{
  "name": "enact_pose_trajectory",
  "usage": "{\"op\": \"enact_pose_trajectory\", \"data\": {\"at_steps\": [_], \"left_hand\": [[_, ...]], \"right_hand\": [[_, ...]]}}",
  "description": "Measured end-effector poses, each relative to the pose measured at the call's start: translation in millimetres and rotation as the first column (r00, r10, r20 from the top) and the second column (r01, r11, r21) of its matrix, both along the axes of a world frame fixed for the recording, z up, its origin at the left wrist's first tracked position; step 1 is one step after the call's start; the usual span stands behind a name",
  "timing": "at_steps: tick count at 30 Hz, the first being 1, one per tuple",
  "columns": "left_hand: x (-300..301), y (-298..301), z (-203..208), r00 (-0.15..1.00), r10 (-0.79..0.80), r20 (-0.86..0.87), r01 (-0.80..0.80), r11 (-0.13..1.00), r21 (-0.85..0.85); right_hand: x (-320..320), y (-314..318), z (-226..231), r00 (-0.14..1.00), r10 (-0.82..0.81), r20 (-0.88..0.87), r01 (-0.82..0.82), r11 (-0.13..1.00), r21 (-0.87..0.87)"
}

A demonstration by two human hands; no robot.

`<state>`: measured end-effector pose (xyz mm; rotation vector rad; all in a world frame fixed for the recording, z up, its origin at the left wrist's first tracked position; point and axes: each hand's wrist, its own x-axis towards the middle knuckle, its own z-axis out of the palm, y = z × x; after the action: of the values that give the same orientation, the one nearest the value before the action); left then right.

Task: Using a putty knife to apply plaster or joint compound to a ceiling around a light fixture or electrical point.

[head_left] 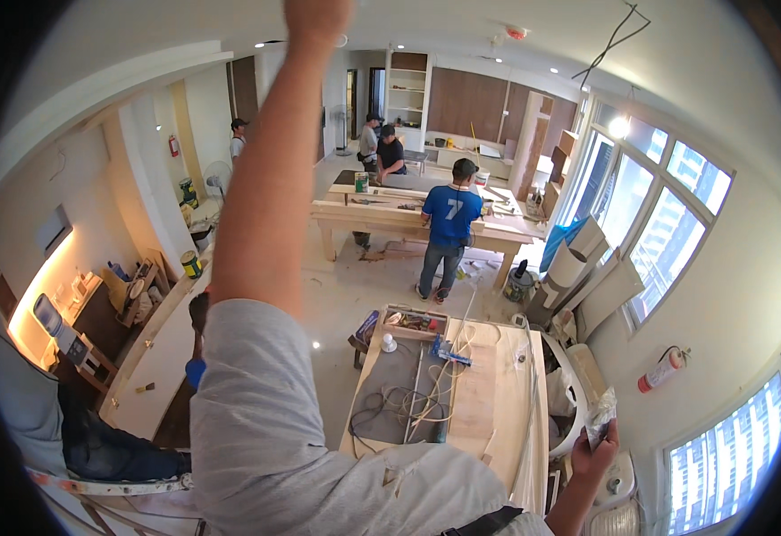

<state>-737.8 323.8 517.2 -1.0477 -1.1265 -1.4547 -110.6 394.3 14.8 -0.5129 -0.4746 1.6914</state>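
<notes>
My left arm, in a grey sleeve, stretches straight up through the view. My left hand point(319, 16) reaches toward the ceiling at the top edge, where its fingers are cut off, so what it touches is hidden. Low on the right, my right hand point(594, 454) is closed around a small clear plastic bag point(601, 415), crumpled at the top with something dark inside. Below me, between the arms, stands a wooden worktable point(471, 402). On it lie a blue clamp-like tool point(451, 351), tangled cords point(408, 406) and a wooden box of tools point(415, 322).
A person in a blue shirt point(452, 214) works at a long wooden bench point(382, 214); several others stand farther back. Dark trousers of another person point(104, 438) show beside a paint-spattered rail point(113, 487). A fire extinguisher point(664, 370) hangs on the right wall near windows point(676, 205).
</notes>
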Motion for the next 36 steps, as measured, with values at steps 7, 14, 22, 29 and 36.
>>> {"op": "enact_pose_trajectory", "data": {"at_steps": [7, 14, 22, 29, 36], "left_hand": [[13.2, -59.9, 17.6, 0.991, -0.085, -0.106, 0.102, 0.981, 0.168], [25.2, -6.4, 5.0, 0.961, -0.204, 0.186, 0.177, 0.972, 0.151], [76.9, 6.0, 19.2, 0.983, -0.183, 0.005, 0.175, 0.944, 0.281], [106.7, 15.0, 55.3, 0.952, -0.281, 0.123, 0.225, 0.912, 0.342], [75.0, 19.7, 129.6, 0.970, -0.135, 0.202, 0.038, 0.906, 0.421]], "right_hand": [[3.4, -0.5, -7.2, 0.997, -0.072, 0.033, 0.074, 0.996, -0.053], [-34.9, 2.6, 11.4, 0.999, -0.034, -0.025, 0.033, 0.999, -0.034], [-35.7, -3.1, 14.6, 0.999, -0.004, -0.048, 0.003, 1.000, -0.021], [-33.1, -10.1, 26.9, 0.995, -0.104, 0.010, 0.104, 0.992, -0.066], [-9.1, 6.0, -25.2, 0.747, -0.500, 0.439, 0.514, 0.853, 0.097]]}}
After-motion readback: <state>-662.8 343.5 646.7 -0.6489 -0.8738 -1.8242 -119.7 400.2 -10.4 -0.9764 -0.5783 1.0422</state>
